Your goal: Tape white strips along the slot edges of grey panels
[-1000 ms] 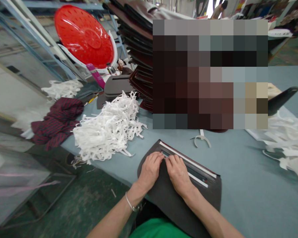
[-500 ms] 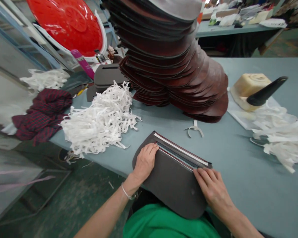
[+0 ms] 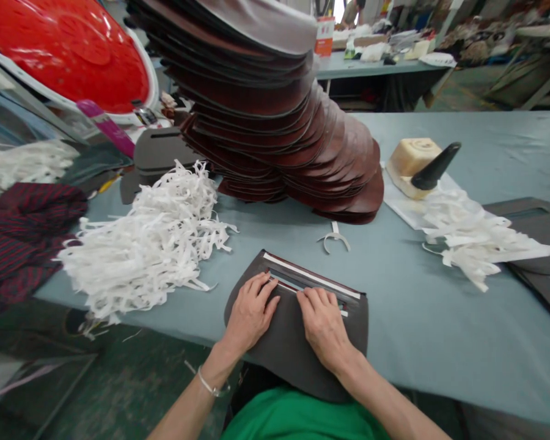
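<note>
A dark grey leather-like panel (image 3: 284, 351) with a slot and white tape strips along its far edge lies at the table's near edge. My left hand (image 3: 250, 311) lies flat on the panel's left part, fingers stretched toward the slot. My right hand (image 3: 323, 324) rests beside it, its fingertips pressing on the white strip at the slot. Neither hand holds anything lifted.
A tall leaning stack of brown panels (image 3: 275, 116) stands behind. A heap of white paper strips (image 3: 142, 238) lies left, another (image 3: 472, 238) right. A beige block with a black tool (image 3: 417, 162), a loose strip (image 3: 333, 238), dark panels (image 3: 541, 244), red cloth (image 3: 22, 226) and a red basin (image 3: 68, 49) are around.
My right hand slid left along the slot from the panel's right end to the middle, next to my left hand. The view shifted to the right.
</note>
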Action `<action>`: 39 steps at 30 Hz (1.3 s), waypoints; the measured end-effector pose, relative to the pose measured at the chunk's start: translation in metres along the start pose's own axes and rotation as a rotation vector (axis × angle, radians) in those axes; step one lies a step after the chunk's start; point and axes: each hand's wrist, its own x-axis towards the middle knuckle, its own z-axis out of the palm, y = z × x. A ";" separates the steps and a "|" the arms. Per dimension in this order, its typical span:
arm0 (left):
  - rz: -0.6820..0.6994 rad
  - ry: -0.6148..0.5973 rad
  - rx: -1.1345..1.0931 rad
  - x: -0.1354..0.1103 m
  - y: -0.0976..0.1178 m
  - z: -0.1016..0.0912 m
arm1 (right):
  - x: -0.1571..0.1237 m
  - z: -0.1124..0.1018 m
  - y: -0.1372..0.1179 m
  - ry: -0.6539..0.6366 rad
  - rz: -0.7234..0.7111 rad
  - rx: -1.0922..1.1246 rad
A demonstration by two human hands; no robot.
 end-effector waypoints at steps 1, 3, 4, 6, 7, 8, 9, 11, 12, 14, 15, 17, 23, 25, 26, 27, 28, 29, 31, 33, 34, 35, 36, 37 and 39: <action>0.001 -0.001 0.004 0.000 0.000 0.000 | -0.009 -0.001 0.011 0.021 0.037 0.007; 0.004 0.001 0.010 -0.001 0.000 0.000 | -0.027 -0.005 0.033 0.059 0.099 0.032; 0.005 0.003 0.012 -0.001 -0.001 0.000 | -0.035 -0.007 0.042 0.069 0.114 0.052; 0.017 0.004 0.013 0.000 -0.004 -0.001 | -0.044 -0.009 0.052 0.079 0.117 0.098; 0.028 0.005 0.014 0.001 -0.007 -0.002 | -0.045 -0.010 0.053 0.081 0.115 0.118; 0.038 0.006 0.019 0.003 -0.010 -0.003 | -0.045 -0.010 0.052 0.083 0.114 0.133; 0.047 0.009 0.029 0.004 -0.013 -0.004 | -0.043 -0.010 0.048 0.084 0.116 0.142; 0.056 0.015 0.055 0.008 -0.016 -0.007 | -0.035 -0.008 0.038 0.087 0.126 0.146; 0.060 0.014 0.062 0.009 -0.016 -0.008 | -0.030 -0.006 0.032 0.086 0.132 0.139; 0.074 -0.005 0.050 0.009 -0.009 -0.007 | -0.019 -0.002 0.023 0.082 0.150 0.104; 0.080 -0.019 0.036 0.008 -0.003 -0.006 | -0.014 0.000 0.019 0.078 0.166 0.075; 0.073 -0.035 0.005 0.004 0.008 -0.001 | -0.006 0.004 0.014 0.060 0.204 0.006; 0.031 -0.001 -0.067 -0.002 0.020 0.005 | 0.007 0.006 0.008 -0.051 0.280 -0.134; 0.031 0.000 -0.076 -0.002 0.017 0.003 | 0.006 0.003 0.009 -0.084 0.260 -0.142; 0.029 0.000 -0.077 -0.001 0.016 0.003 | 0.004 0.001 0.012 -0.096 0.242 -0.146; 0.028 0.001 -0.077 -0.001 0.015 0.002 | 0.001 -0.001 0.015 -0.106 0.222 -0.155; 0.028 0.003 -0.076 -0.001 0.015 0.001 | -0.004 -0.003 0.020 -0.110 0.208 -0.166; 0.029 0.006 -0.075 -0.001 0.014 0.001 | -0.010 -0.006 0.026 -0.108 0.203 -0.178; 0.032 0.015 -0.070 -0.001 0.015 0.001 | -0.023 -0.010 0.040 -0.079 0.218 -0.170; 0.025 0.025 -0.061 -0.002 0.018 0.003 | -0.037 -0.014 0.052 -0.013 0.260 -0.105; 0.010 0.031 -0.054 -0.003 0.021 0.005 | -0.042 -0.015 0.057 0.028 0.287 -0.059; -0.012 0.040 -0.045 -0.005 0.025 0.006 | -0.047 -0.016 0.060 0.060 0.309 -0.004; -0.039 0.052 -0.035 -0.006 0.029 0.008 | -0.051 -0.017 0.062 0.083 0.326 0.054; -0.068 0.068 -0.025 -0.008 0.034 0.011 | -0.053 -0.018 0.063 0.093 0.335 0.113; -0.117 0.096 -0.009 -0.012 0.044 0.014 | -0.056 -0.019 0.064 0.085 0.324 0.211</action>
